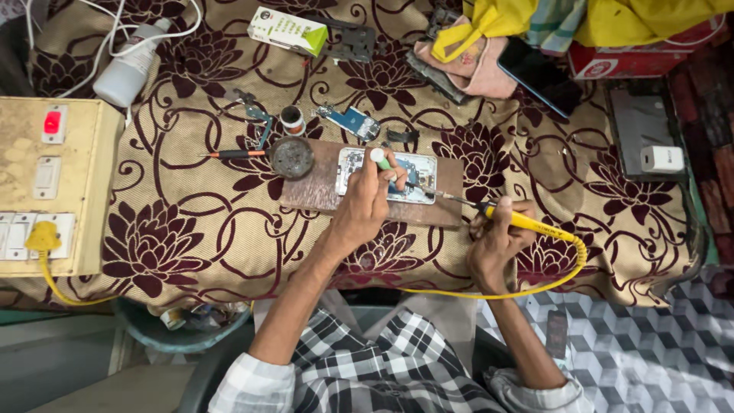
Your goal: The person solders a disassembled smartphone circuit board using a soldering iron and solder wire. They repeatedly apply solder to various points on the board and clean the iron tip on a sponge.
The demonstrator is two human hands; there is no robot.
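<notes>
The opened phone (pixel 386 174) lay on a wooden board (pixel 321 191); our left hand (pixel 367 200) gripped a green-tipped tool (pixel 380 158); at three o'clock our right hand (pixel 497 237) clasped the yellow soldering iron (pixel 527 223); the round tin (pixel 293 157) at nine o'clock held grey residue.

Opened phone (pixel 390 174) flat on board (pixel 321 191)

Seen from above, a person in a checked shirt works at a table covered by a beige cloth (pixel 199 222) with dark red flowers. The left hand (pixel 365 200) holds a small green-and-white tool over an opened phone (pixel 405 172) lying on a brown wooden board (pixel 313 191), while the right hand (pixel 497 237) grips a yellow soldering iron (pixel 527 223) whose metal tip reaches the phone's right edge. A switchboard (pixel 53 183) with a yellow plug sits at the left, and a white bottle (pixel 130 69) lies above it.
</notes>
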